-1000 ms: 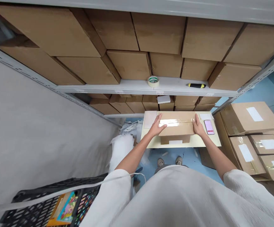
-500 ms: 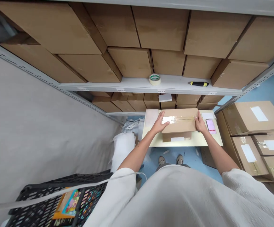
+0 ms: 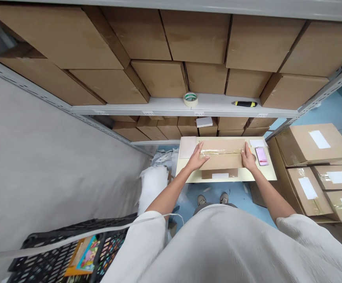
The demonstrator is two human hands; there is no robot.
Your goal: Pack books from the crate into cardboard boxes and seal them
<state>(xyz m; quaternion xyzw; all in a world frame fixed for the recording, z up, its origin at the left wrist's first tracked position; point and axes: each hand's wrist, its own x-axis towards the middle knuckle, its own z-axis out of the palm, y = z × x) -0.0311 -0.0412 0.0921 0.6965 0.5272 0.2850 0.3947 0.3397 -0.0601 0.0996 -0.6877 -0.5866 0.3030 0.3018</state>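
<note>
Between my two hands is a flat cardboard box (image 3: pixel 222 159) with clear tape along its middle seam. My left hand (image 3: pixel 197 158) grips its left end, and my right hand (image 3: pixel 248 158) grips its right end. Partly covered by it, a second cardboard box (image 3: pixel 206 174) with a white label shows at the table's near side. Something orange and a tape roll's edge peek out by my right hand, mostly hidden. A phone (image 3: pixel 261 156) with a pink screen lies on the pale yellow table (image 3: pixel 188 177) to the right of that hand.
Ahead stands a metal shelf (image 3: pixel 165 111) full of cardboard boxes, with a tape roll (image 3: pixel 190 99) and a utility knife (image 3: pixel 244 104) on its ledge. Labelled cartons (image 3: pixel 330 143) are stacked at right. At lower left is a black crate (image 3: pixel 41 255); white packing material (image 3: pixel 155 184) lies left of the table.
The held box has come slightly down and toward me, its top face now turned more to view. Both hands still grip its ends.
</note>
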